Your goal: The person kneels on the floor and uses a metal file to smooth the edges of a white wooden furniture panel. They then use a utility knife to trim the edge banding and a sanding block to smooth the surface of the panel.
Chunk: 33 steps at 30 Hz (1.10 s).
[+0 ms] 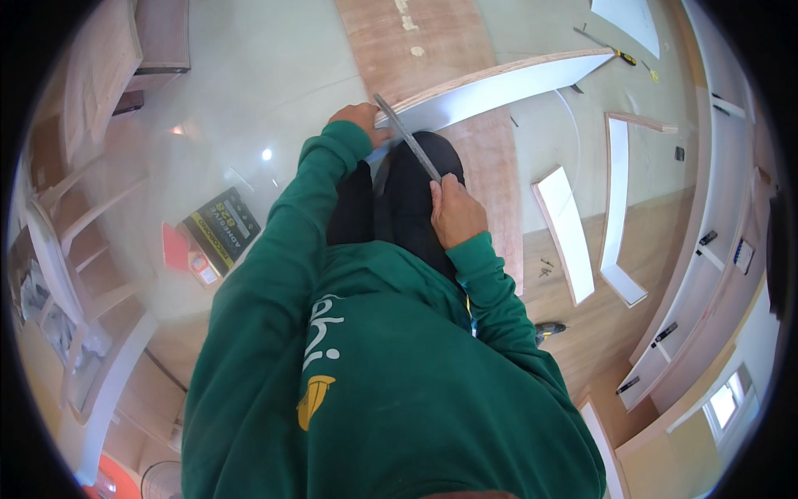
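My right hand (458, 210) is closed round the lower end of a long grey metal file (411, 140). The file slants up and left, its far end lying across the near end of a white-faced plywood board (499, 88). That board stands on its long edge, bare ply edge upward, running off to the far right. My left hand (360, 119) is closed on the board's near end, beside the file's tip; some of its fingers are hidden behind the board. Both knees are under the work, in dark trousers.
A long brown plywood sheet (490, 170) lies on the floor beneath. To the right are a white strip (567, 233), a white angled frame (616, 191) and a yellow-black screwdriver (624, 57). A dark adhesive box (223, 229) sits left, near wooden chairs (62, 241).
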{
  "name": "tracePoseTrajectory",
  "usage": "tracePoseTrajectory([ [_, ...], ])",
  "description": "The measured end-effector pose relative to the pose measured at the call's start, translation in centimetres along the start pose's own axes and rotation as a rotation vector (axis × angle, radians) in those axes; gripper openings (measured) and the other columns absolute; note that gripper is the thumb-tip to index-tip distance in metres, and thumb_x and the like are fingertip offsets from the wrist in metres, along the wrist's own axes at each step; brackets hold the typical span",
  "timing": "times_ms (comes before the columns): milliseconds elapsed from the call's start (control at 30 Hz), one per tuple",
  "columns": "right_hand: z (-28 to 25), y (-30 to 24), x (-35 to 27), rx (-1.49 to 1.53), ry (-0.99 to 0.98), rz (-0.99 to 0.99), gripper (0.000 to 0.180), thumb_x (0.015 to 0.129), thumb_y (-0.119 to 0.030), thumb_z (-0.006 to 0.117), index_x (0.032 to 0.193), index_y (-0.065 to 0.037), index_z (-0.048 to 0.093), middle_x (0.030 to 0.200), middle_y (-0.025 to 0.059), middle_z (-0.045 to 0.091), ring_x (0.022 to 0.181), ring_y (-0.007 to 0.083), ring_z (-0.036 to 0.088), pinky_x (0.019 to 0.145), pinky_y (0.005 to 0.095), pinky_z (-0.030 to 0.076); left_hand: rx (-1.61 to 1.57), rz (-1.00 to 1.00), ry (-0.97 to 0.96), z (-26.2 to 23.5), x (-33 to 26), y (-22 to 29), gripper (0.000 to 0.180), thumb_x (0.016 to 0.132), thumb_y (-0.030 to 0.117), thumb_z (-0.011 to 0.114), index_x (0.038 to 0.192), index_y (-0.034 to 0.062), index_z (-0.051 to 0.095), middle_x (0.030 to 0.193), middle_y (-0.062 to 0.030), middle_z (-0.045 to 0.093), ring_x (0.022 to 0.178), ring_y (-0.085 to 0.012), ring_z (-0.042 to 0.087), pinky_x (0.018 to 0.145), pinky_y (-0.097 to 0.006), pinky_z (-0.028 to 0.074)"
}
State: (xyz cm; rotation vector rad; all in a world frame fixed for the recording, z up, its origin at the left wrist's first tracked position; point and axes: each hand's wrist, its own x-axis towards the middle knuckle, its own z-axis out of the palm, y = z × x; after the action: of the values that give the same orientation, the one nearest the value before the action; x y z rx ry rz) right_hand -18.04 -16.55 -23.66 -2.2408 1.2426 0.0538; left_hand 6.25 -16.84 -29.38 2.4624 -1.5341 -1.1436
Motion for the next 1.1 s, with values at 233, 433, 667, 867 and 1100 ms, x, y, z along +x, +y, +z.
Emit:
tracePoseTrajectory([
  [233, -0.2, 1.3, 8.8, -0.154, 0.105, 0.094, 0.028, 0.100, -0.031, 0.044, 0.091, -0.006, 0.051, 0.076, 0.0221, 0.063, 0.069, 0.0448, 0.061, 0.061, 0.0560, 0.048, 0.001, 0.019, 0.032, 0.4, 0.7, -0.2, 0.051, 0.071, 0.036, 0.079, 0.111, 0.0058, 0.068, 0.102, -0.0194, 0.069, 0.098, -0.0355, 0.066, 0.090, -0.043, 0.052],
  [433, 0.0, -0.4, 4.1, -0.068, -0.043, 0.083, 0.026, 0.099, -0.032, 0.046, 0.103, -0.006, 0.050, 0.081, 0.0250, 0.065, 0.076, 0.0472, 0.063, 0.067, 0.0590, 0.048, 0.004, -0.082, -0.077, -1.0, 1.7, -0.7, 0.048, 0.073, 0.029, 0.079, 0.112, 0.0052, 0.066, 0.106, -0.0199, 0.068, 0.101, -0.0353, 0.065, 0.090, -0.044, 0.052],
  [667, -2.5, 2.1, 11.5, -0.150, 0.109, 0.175, 0.030, 0.101, -0.032, 0.042, 0.096, -0.005, 0.053, 0.080, 0.0254, 0.065, 0.074, 0.0461, 0.063, 0.065, 0.0567, 0.048, -0.036, -0.041, -0.064, -0.4, 1.5, -0.3, 0.053, 0.071, 0.033, 0.080, 0.113, 0.0039, 0.067, 0.104, -0.0191, 0.069, 0.101, -0.0357, 0.065, 0.090, -0.043, 0.052],
  [867, -1.2, 0.1, 2.4, -0.081, -0.117, 0.093, 0.026, 0.099, -0.033, 0.045, 0.099, -0.007, 0.051, 0.083, 0.0268, 0.065, 0.076, 0.0473, 0.063, 0.069, 0.0588, 0.047, -0.101, -0.062, -0.014, 0.3, 1.4, -1.8, 0.055, 0.069, 0.035, 0.081, 0.111, 0.0032, 0.067, 0.103, -0.0199, 0.069, 0.099, -0.0356, 0.065, 0.089, -0.042, 0.052],
  [1100, -3.4, 3.8, 13.6, -0.179, 0.125, 0.143, 0.031, 0.101, -0.032, 0.040, 0.094, -0.004, 0.052, 0.077, 0.0248, 0.065, 0.072, 0.0461, 0.063, 0.064, 0.0556, 0.049, -0.094, -0.054, -0.067, 0.0, 1.0, -0.9, 0.048, 0.072, 0.031, 0.079, 0.110, 0.0044, 0.067, 0.102, -0.0195, 0.069, 0.098, -0.0351, 0.066, 0.089, -0.042, 0.053],
])
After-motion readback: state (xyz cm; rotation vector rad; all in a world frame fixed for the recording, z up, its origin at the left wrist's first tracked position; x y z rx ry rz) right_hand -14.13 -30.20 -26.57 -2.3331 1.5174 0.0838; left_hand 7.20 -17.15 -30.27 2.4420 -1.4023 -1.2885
